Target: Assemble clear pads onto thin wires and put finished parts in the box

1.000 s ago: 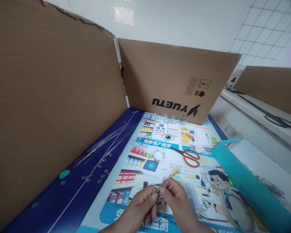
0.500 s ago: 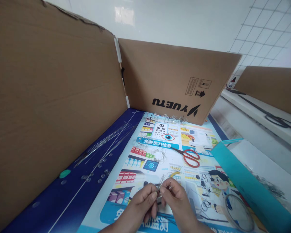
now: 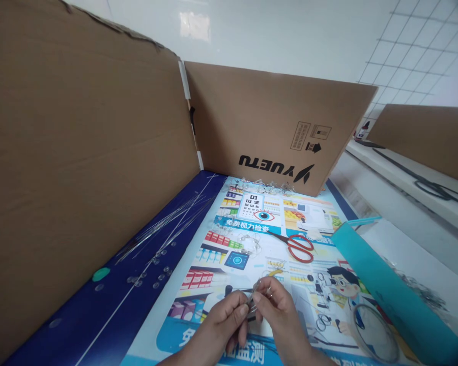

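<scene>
At six o'clock on the printed mat (image 3: 168, 317), the left hand (image 3: 221, 320) and right hand (image 3: 278, 307) work close together, fingertips in a narrow, careful pinch on a small wire piece (image 3: 254, 297) held between them. Red-handled scissors (image 3: 299, 249) lie toward twelve o'clock, well clear.

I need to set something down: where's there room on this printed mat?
Try the printed mat between the red-handled scissors and the cardboard box, or beside the left hand, toward the blue strip. Crowded: that strip's wires and beads, and clear pieces along the box's foot.
</scene>
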Motion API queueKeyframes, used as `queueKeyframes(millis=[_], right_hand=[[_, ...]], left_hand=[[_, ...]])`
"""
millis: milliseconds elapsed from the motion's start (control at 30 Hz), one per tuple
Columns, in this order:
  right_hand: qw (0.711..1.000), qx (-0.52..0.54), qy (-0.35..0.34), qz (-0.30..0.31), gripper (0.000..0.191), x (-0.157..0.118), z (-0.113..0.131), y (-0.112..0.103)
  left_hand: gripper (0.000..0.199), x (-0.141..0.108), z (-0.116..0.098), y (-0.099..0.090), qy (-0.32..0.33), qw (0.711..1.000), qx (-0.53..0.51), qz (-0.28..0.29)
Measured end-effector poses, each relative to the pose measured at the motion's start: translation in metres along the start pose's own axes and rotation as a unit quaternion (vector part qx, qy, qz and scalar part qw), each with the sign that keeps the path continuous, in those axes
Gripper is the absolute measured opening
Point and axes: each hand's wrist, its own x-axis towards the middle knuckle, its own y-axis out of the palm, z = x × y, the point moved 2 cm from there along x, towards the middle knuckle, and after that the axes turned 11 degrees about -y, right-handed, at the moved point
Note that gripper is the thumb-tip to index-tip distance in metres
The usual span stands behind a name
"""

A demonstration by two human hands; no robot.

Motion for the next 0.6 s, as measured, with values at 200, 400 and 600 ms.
queueKeyframes(millis=[200,400,600], right_hand=[[1.0,-0.015,0.007,0.003,0.019,0.0031,0.0004,-0.0001],[1.0,-0.009,0.003,0.005,0.018,0.0022,-0.0032,-0.0007],[1.0,0.004,-0.002,0.006,0.02,0.0012,-0.0031,-0.0001]], left_hand=[[0.033,0.0005,-0.0008,0.0005,-0.003,1.0,-0.009,0.0],[0.033,-0.0008,-0.0024,0.0004,0.001,1.0,-0.001,-0.012],[0.032,-0.0009,-0.0047,-0.0012,-0.004,1.0,-0.003,-0.027]])
